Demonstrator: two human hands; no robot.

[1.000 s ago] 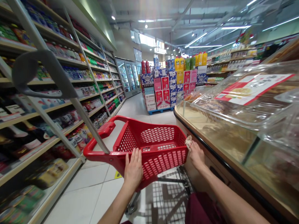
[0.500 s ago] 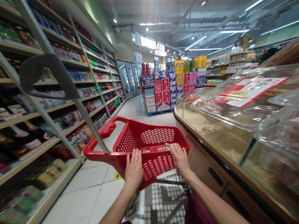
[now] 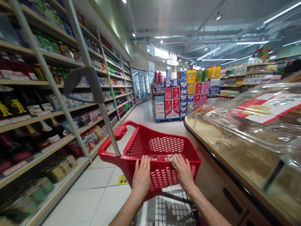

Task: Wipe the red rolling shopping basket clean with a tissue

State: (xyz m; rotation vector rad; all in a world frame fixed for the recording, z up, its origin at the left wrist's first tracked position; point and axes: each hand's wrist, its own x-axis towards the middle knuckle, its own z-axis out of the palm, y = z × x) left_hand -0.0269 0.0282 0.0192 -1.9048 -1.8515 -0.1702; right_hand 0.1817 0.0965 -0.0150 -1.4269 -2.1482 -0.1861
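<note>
In front of me is a red plastic shopping cart (image 3: 164, 179) with perforated basket walls, seen from its side. My left hand (image 3: 141, 174) rests on the near rim, fingers stretched out and lying flat with nothing visible in them. Farther right on the same rim, my right hand (image 3: 184, 172) presses a crumpled whitish cloth (image 3: 172, 159) against the edge, fingers bent over it. Part of the cloth is hidden under the fingers. A grey metal pole (image 3: 109, 128) with a dark grey loop handle (image 3: 94, 84) rises from the cart's handle end.
Shelves of bottles and cans (image 3: 70, 135) line the left side. To the right runs a glass-edged counter (image 3: 211, 144) with clear food boxes (image 3: 258, 110). Stacked drink cartons (image 3: 172, 100) stand ahead on a blue pallet (image 3: 168, 119). Glass-door fridges (image 3: 141, 84) are behind.
My right hand has slid left along the rim with the cloth, away from the far corner. My left hand stays nearly in place. The whole scene has shifted right and down in view.
</note>
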